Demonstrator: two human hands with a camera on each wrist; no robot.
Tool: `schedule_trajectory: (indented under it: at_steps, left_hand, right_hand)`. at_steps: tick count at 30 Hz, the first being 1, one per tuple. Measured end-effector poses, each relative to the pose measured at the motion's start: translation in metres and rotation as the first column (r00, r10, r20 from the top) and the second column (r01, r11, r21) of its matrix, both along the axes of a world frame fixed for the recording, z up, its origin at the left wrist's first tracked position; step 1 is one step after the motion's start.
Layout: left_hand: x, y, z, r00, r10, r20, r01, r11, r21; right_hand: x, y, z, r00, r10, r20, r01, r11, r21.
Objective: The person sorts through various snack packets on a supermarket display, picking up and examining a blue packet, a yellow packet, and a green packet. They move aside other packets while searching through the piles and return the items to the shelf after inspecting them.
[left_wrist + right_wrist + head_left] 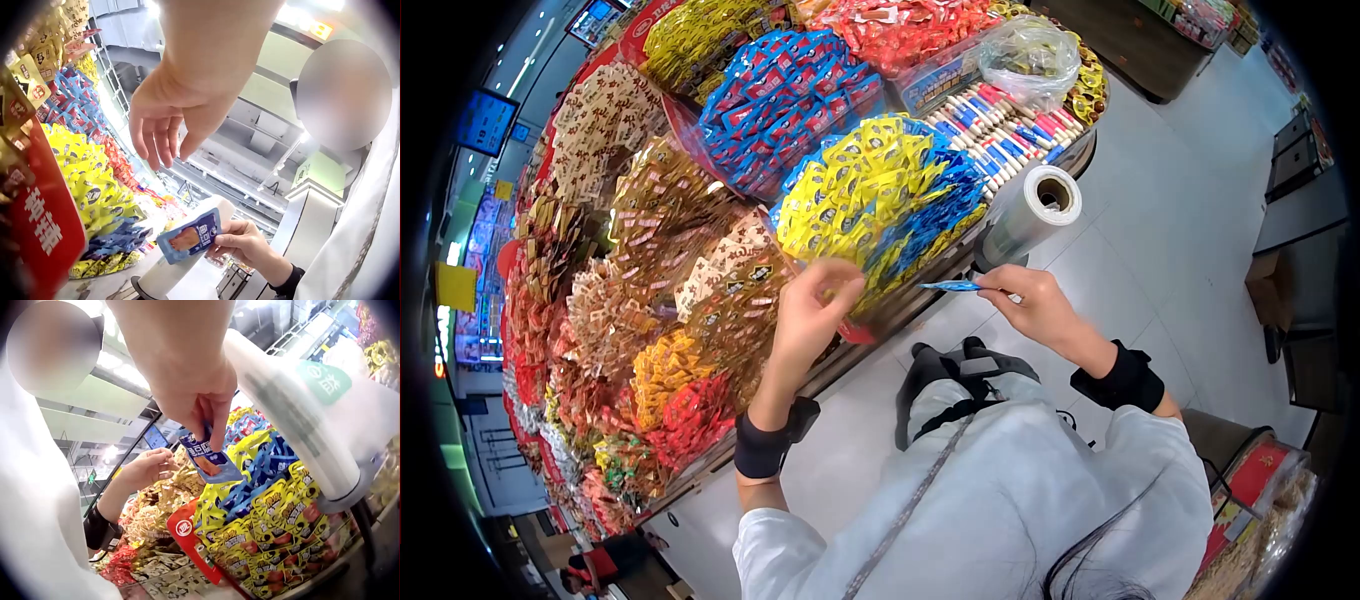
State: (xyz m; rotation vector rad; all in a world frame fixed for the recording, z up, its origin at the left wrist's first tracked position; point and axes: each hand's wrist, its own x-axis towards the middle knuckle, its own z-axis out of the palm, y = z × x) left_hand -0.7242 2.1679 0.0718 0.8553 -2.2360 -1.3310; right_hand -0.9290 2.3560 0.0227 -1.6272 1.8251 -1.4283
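A small blue snack packet (pixel 187 239) with a food picture on its front is pinched by its end between the thumb and fingers of my right hand (pixel 1030 305). In the right wrist view the packet (pixel 211 461) hangs from those fingertips. My left hand (pixel 815 305) is held up near the edge of the yellow snack packets (pixel 850 190), its fingers loosely bent with nothing in them. Blue packets (pixel 920 225) lie beside the yellow ones. A roll of clear plastic bags (pixel 1025 220) stands upright on a holder just beyond my right hand.
Heaps of wrapped snacks in many colours fill the long display, with brown packets (pixel 670 200) to the left and red-and-blue ones (pixel 785 110) farther back. A red sign (pixel 47 212) stands at the display's edge. Crumpled clear plastic (pixel 1030 60) lies on top. Tiled floor (pixel 1160 250) runs along the right.
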Motion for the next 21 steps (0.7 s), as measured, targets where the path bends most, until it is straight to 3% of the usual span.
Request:
schedule_trajectory:
  at_steps: [3, 6, 11, 18, 21]
  left_hand:
    - [-0.004, 0.028, -0.004, 0.991, 0.114, 0.064, -0.091, 0.956, -0.278]
    - [-0.006, 0.047, -0.021, 0.981, 0.193, 0.025, -0.147, 0.821, -0.552]
    - [-0.015, 0.060, -0.032, 0.967, 0.252, 0.030, -0.188, 0.789, -0.585]
    - [-0.038, 0.038, -0.062, 0.953, 0.300, 0.033, -0.176, 0.643, -0.746]
    - [-0.042, 0.037, -0.073, 0.955, 0.289, 0.064, -0.139, 0.628, -0.766]
  right_hand:
    - [0.005, -0.003, -0.012, 0.999, -0.023, -0.022, 0.021, 0.996, -0.083]
    - [0.004, -0.017, -0.012, 0.995, -0.043, -0.091, 0.025, 0.983, -0.183]
    - [0.003, -0.056, 0.000, 0.992, -0.063, -0.113, 0.022, 0.942, -0.334]
    - [-0.002, -0.094, -0.007, 0.981, -0.080, -0.177, 0.030, 0.962, -0.270]
    - [-0.003, -0.105, -0.015, 0.971, -0.068, -0.231, 0.009, 0.968, -0.251]
